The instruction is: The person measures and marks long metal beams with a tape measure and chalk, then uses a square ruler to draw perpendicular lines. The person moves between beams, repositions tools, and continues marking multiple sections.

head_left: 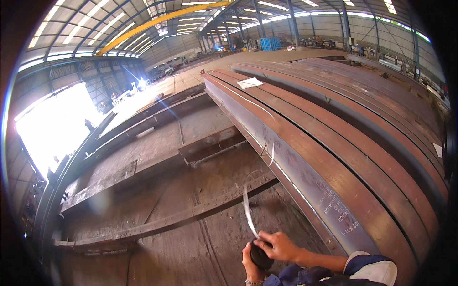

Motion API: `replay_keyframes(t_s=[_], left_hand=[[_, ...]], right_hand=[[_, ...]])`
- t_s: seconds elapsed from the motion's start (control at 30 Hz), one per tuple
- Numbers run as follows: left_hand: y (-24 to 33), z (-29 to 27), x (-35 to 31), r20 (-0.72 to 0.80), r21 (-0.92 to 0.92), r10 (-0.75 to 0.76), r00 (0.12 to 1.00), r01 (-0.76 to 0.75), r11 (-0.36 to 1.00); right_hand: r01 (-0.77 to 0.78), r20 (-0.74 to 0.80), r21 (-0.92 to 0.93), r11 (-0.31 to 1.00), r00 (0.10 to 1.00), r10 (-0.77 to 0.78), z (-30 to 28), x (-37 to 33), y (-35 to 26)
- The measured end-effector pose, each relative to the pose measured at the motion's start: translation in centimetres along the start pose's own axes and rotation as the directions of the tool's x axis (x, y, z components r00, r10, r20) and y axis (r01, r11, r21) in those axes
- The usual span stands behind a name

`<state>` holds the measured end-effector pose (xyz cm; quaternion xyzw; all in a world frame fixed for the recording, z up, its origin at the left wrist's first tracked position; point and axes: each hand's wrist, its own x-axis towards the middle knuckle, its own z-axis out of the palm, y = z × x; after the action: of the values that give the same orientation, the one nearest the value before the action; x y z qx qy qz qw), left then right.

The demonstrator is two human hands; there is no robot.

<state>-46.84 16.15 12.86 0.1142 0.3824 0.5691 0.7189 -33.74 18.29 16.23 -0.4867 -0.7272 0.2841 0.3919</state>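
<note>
Low at the picture's bottom, my left hand [253,267] is wrapped around a round black tape measure [261,257]. My right hand [280,247] is closed over its top, fingers at the spot where the white tape [247,212] comes out. From there the tape rises in a curve, and a further white stretch loops beside the nearest steel beam [315,167] and runs along its top toward the far end. Both hands are left of that reddish-brown beam, which bears white lettering on its side.
Several more long beams [381,124] lie parallel to the right. A white sheet of paper [250,83] rests on their far end. Cross supports [210,148] stand over the dusty floor at left. A bright doorway [57,124], a yellow overhead crane girder [157,24] and a blue crate [270,44] are farther off.
</note>
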Motion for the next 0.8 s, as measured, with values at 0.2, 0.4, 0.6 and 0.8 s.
replay_keyframes(t_s=[0.2, 0.4, 0.6, 0.8], left_hand=[[6.6, 0.4, 6.9, 0.069, -0.010, 0.060, 0.996, -0.059, 0.998], [8.5, 2.7, 18.6, 0.131, 0.132, -0.049, 0.990, 0.031, 0.991], [10.9, 6.4, 31.0, -0.019, 0.232, -0.017, 1.000, 0.021, 0.973], [16.6, 14.3, 44.3, 0.196, 0.056, -0.028, 0.980, 0.018, 0.998]], right_hand=[[-0.173, 0.073, -0.086, 0.981, 0.981, 0.179, 1.5, 5.9, 2.1], [-0.065, 0.015, 0.171, 0.983, 0.998, 0.063, 3.2, 14.0, 4.7], [-0.122, -0.234, -0.015, 0.992, 0.965, 0.116, 2.1, 29.5, 14.3], [-0.158, 0.038, 0.122, 0.980, 0.987, 0.154, -3.1, 39.2, 18.5]])
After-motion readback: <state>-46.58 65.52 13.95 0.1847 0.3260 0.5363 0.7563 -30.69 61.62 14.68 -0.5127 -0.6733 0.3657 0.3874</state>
